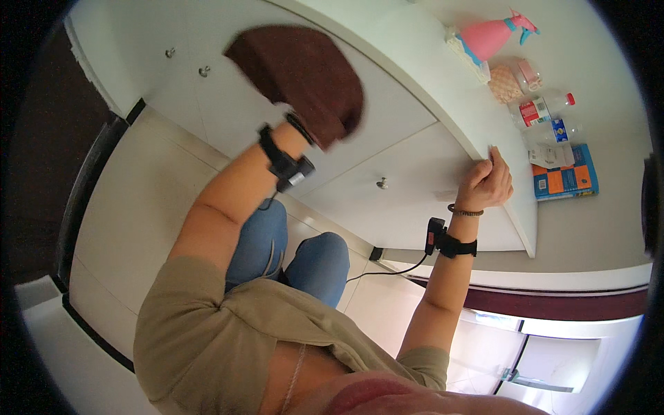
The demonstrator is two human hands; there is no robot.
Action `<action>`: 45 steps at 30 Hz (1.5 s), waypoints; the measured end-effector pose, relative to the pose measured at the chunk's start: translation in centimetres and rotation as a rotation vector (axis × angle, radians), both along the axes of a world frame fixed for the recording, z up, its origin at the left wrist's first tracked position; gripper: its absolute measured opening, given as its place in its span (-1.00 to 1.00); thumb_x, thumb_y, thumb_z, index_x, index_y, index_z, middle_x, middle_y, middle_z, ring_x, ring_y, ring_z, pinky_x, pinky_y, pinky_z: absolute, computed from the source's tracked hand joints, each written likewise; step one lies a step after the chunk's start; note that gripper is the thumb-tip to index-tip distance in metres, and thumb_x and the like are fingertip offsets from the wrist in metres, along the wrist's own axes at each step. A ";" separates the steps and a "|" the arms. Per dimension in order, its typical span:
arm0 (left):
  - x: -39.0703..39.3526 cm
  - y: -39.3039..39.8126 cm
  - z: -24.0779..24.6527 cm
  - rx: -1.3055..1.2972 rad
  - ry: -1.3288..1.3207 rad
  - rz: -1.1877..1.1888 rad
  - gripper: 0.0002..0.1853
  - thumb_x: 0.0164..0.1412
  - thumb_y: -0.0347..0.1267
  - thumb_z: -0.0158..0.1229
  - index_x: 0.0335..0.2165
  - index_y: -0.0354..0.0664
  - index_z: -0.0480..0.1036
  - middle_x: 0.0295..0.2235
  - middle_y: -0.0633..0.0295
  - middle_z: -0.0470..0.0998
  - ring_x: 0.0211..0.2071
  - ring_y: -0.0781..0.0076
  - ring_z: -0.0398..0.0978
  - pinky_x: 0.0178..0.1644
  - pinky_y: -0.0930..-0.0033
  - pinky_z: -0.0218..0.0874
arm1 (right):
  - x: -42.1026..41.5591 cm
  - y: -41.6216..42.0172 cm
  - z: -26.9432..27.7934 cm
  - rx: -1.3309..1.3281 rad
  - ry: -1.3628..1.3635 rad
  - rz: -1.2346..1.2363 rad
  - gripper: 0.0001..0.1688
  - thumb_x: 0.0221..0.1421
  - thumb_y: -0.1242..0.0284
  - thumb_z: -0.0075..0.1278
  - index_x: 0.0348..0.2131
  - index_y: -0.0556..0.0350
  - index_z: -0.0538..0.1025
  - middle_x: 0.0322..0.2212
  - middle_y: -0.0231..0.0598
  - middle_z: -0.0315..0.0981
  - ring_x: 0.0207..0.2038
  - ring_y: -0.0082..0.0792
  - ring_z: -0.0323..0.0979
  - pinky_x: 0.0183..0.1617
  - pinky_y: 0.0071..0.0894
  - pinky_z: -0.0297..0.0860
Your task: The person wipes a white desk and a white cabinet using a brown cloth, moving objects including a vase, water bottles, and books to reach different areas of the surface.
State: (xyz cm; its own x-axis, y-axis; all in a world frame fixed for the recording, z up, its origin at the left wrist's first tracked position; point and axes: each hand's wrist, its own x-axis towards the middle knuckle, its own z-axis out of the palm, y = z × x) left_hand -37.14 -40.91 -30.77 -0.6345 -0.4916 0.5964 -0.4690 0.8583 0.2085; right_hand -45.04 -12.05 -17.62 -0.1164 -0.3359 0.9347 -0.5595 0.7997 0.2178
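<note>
A dark brown cloth (311, 78), blurred, hangs over my left hand (284, 106) in front of the white cabinet doors (249, 98). It covers nearly all of the hand, with only a little skin showing near the wrist. My right hand (487, 181) rests at the edge of the white cabinet top (469, 137), fingers bent and thumb beside the index finger. Whether it grips the edge is unclear. Both wrists wear black straps with small devices, and a cable runs from the right one.
Along the cabinet top lie a pink spray bottle (487, 39), clear plastic bottles (537, 111), a white paper (552, 155) and a blue and orange book (565, 176). Metal knobs (382, 183) stick out from the doors. My bent knees (316, 259) are close to the cabinet.
</note>
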 end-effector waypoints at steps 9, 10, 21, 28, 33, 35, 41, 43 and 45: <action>1.4 -3.3 -1.2 0.275 0.200 -0.364 -0.45 0.06 -0.12 -0.09 -0.03 -0.22 0.24 -0.03 -0.06 0.26 0.02 0.04 0.17 0.08 -0.03 -0.10 | -0.3 1.3 -0.3 0.042 -0.014 0.003 -0.66 0.08 0.28 -0.26 -0.33 0.02 0.51 -0.41 -0.34 0.49 -0.39 -0.31 0.41 -0.30 -0.38 0.22; 1.6 -6.5 -0.1 0.226 0.402 -0.237 -0.46 0.10 -0.12 -0.13 -0.04 -0.25 0.23 -0.04 -0.04 0.27 0.00 0.03 0.18 0.08 0.01 -0.09 | -0.1 0.9 -0.2 0.032 -0.006 0.000 -0.66 0.09 0.28 -0.27 -0.34 0.03 0.51 -0.42 -0.34 0.49 -0.40 -0.31 0.41 -0.30 -0.37 0.22; 5.2 -31.7 -10.1 0.167 0.576 0.093 -0.65 0.18 -0.31 -0.13 -0.11 -0.30 0.23 -0.07 0.04 0.26 -0.02 0.16 0.17 0.00 0.22 0.02 | -0.1 0.0 -0.2 0.013 0.039 0.017 -0.61 0.10 0.29 -0.33 -0.38 0.07 0.52 -0.44 -0.35 0.51 -0.43 -0.31 0.42 -0.35 -0.37 0.23; 9.0 -22.0 -14.3 0.294 0.203 0.326 -0.68 0.18 -0.24 -0.21 -0.18 -0.19 0.28 -0.21 0.10 0.36 -0.24 0.15 0.32 -0.16 0.28 0.19 | 0.0 0.3 -0.2 0.023 0.055 -0.034 -0.52 0.14 0.23 -0.42 -0.38 0.06 0.53 -0.46 -0.36 0.51 -0.44 -0.32 0.42 -0.36 -0.36 0.22; 6.6 -18.0 -14.7 0.521 -0.179 0.345 -0.57 0.20 -0.37 -0.26 0.04 -0.30 0.12 0.05 -0.06 0.14 0.06 0.07 0.11 0.09 0.16 0.00 | -0.6 0.5 -0.7 0.029 0.071 -0.004 -0.42 0.18 0.14 -0.46 -0.39 0.09 0.53 -0.45 -0.31 0.51 -0.44 -0.28 0.42 -0.37 -0.34 0.23; 7.2 -16.5 -12.9 0.361 -0.485 0.331 -0.56 0.22 -0.36 -0.27 0.05 -0.30 0.11 0.08 -0.05 0.11 0.08 0.03 0.08 0.12 0.13 -0.05 | -0.5 0.4 -0.8 0.047 0.097 0.010 -0.39 0.18 0.14 -0.47 -0.40 0.15 0.53 -0.46 -0.26 0.51 -0.44 -0.25 0.43 -0.37 -0.30 0.25; 5.1 -17.4 -28.0 1.421 0.865 0.394 -0.43 0.19 -0.16 -0.31 0.07 -0.32 0.04 0.11 -0.02 0.05 0.11 0.05 0.01 0.16 0.20 -0.16 | -0.5 -0.7 -0.5 0.047 0.139 0.029 -0.34 0.16 0.16 -0.53 -0.44 0.24 0.53 -0.47 -0.13 0.50 -0.47 -0.18 0.43 -0.44 -0.29 0.33; 4.3 -16.1 -31.9 1.878 1.183 0.441 -0.38 0.18 -0.11 -0.32 0.08 -0.33 0.02 0.12 -0.01 0.02 0.12 0.07 -0.01 0.17 0.22 -0.20 | -1.1 -0.5 -0.9 0.002 0.090 0.041 -0.31 0.16 0.12 -0.54 -0.43 0.26 0.53 -0.47 -0.12 0.49 -0.47 -0.20 0.43 -0.44 -0.30 0.33; 3.8 -15.6 -33.7 2.119 1.334 0.454 -0.34 0.16 -0.07 -0.34 0.09 -0.34 -0.01 0.13 0.00 -0.01 0.13 0.10 -0.04 0.18 0.25 -0.24 | -1.1 -0.8 -1.2 -0.029 0.063 0.054 -0.28 0.17 0.09 -0.56 -0.42 0.27 0.52 -0.47 -0.10 0.49 -0.46 -0.22 0.42 -0.44 -0.31 0.33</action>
